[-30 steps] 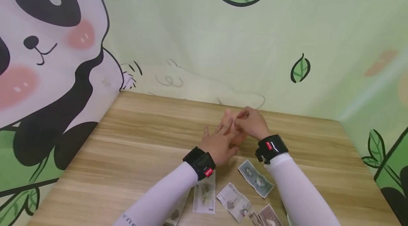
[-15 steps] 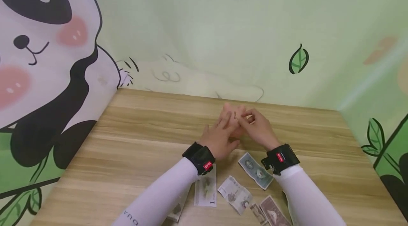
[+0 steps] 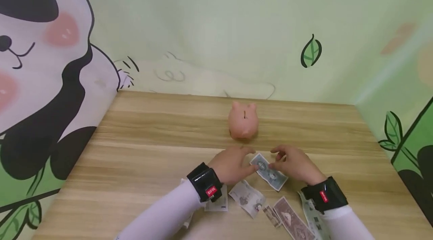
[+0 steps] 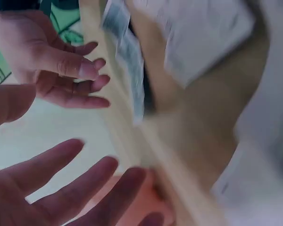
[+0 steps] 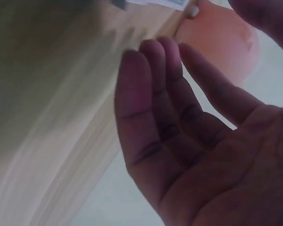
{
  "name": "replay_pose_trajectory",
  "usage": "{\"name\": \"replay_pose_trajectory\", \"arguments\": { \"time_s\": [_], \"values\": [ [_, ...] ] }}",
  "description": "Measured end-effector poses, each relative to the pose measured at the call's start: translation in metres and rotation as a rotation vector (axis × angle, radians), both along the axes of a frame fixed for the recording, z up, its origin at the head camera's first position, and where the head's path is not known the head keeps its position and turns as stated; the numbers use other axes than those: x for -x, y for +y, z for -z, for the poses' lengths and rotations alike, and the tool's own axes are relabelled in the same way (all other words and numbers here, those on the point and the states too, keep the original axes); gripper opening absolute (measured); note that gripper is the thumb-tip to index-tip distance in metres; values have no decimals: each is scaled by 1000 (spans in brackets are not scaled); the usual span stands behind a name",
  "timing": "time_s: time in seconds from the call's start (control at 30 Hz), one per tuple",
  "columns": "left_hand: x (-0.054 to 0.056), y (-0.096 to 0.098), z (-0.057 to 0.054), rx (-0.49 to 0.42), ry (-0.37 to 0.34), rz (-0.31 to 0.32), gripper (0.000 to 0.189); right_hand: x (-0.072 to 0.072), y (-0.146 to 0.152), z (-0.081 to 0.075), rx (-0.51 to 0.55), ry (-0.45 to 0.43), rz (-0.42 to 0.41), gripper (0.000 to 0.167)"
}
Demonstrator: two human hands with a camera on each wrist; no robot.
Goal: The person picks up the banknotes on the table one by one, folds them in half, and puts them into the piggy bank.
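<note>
A blue-grey banknote [image 3: 274,178] lies slantwise on the wooden table between the two hands. My left hand [image 3: 231,164] hovers at its left side, thumb and fingers spread apart with nothing between them. At its right edge is my right hand [image 3: 299,166], whose fingers are loosely bent and hold nothing; a fingertip overlaps the note in the head view. In the left wrist view the same note [image 4: 129,54] is clear of both hands. Beyond them stands a pink piggy bank [image 3: 243,123], with a dark slot on top.
Several more banknotes are spread nearer the front: a pale creased one [image 3: 248,199], a brown one [image 3: 292,217], a small brown one [image 3: 271,216] and a greenish one [image 3: 312,213]. Another pale note [image 3: 218,204] is partly under the left wrist. A printed backdrop [image 3: 203,44] borders the table.
Both hands have left the piggy bank and come back toward the banknotes, uncovering it. The right hand's pinched fingers have loosened. The head view has shifted slightly.
</note>
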State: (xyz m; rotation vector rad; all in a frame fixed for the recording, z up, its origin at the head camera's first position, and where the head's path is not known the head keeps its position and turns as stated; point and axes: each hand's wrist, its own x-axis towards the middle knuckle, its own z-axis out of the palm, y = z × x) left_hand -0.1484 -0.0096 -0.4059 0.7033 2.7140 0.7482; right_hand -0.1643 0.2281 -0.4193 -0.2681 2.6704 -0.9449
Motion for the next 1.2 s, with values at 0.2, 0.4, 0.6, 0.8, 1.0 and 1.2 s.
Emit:
{"name": "replay_pose_trajectory", "arguments": {
  "time_s": [0.2,0.4,0.6,0.8,1.0,1.2],
  "values": [
    [-16,5,14,61,-74,73,56,-16,-4,8,-84,20,-3,53],
    [-22,7,17,94,-44,90,56,-23,-10,14,-105,28,49,53],
    [-23,5,14,83,-72,83,59,-26,-7,18,-16,15,77,50],
    [-24,-2,12,25,-105,22,64,-29,-1,14,130,-4,117,38],
    [-26,-14,9,-191,-178,-87,53,-38,-3,7,347,-66,160,38],
    [-32,-26,11,-418,-250,-125,38,-48,-19,5,631,-144,160,40]
  ]
}}
